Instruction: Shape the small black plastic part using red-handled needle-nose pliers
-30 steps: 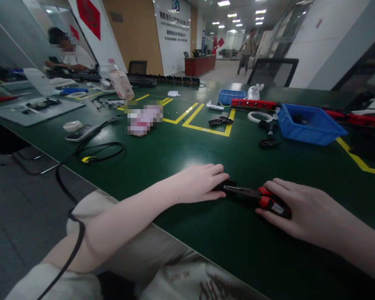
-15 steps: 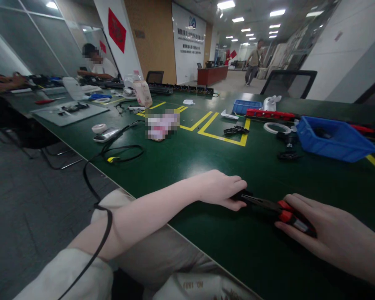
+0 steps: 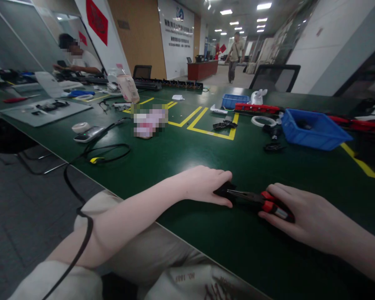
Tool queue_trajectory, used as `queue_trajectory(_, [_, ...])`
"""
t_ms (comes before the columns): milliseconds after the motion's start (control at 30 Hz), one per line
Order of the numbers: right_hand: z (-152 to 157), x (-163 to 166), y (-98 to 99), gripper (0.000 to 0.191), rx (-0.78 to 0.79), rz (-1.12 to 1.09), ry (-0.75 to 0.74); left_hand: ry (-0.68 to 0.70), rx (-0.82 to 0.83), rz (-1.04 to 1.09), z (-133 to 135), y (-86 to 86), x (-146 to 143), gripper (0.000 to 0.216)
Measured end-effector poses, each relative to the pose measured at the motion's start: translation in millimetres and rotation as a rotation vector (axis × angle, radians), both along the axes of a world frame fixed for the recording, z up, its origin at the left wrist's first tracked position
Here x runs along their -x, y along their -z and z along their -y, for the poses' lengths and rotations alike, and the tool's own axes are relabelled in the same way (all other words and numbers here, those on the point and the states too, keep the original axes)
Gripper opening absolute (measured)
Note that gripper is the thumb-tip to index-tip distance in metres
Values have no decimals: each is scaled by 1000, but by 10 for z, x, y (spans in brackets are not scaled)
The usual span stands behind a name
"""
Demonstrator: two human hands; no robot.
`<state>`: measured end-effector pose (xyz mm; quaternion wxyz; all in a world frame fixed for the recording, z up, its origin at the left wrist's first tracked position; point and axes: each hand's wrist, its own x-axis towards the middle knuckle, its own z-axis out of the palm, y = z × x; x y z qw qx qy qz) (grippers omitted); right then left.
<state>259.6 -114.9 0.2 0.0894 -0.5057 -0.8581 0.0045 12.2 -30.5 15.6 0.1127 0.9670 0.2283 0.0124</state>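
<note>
My left hand (image 3: 206,185) is closed around a small black part (image 3: 224,190), which the fingers mostly cover, low over the green table (image 3: 175,158). What kind of part it is, I cannot make out. My right hand (image 3: 303,214) grips red-and-black needle-nose pliers (image 3: 268,204) by the handles. The long, narrow jaws point left and reach the black part at my left fingertips. Whether the jaws are clamped on it is too dark to see.
A blue bin (image 3: 315,131) stands at the right, beside a white ring (image 3: 264,121) and black parts (image 3: 274,146). A black cable (image 3: 71,183) runs over my left forearm. A bottle (image 3: 128,88) and a phone-like device (image 3: 90,133) stand left. One person (image 3: 78,56) sits beyond; another (image 3: 236,56) walks.
The whole view has shifted, so table things sit further left. The left hand has opened slightly, showing more of the black part. The pliers remain at it. The far person has walked on.
</note>
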Motion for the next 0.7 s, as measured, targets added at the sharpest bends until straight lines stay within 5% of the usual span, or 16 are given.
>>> queue_trajectory(167, [8, 5, -12, 33, 39, 0, 30, -28, -65, 19, 36, 15, 35, 32])
queue_trajectory(700, [-9, 10, -48, 35, 152, 32, 62, -6, -268, -158, -12, 68, 34, 46])
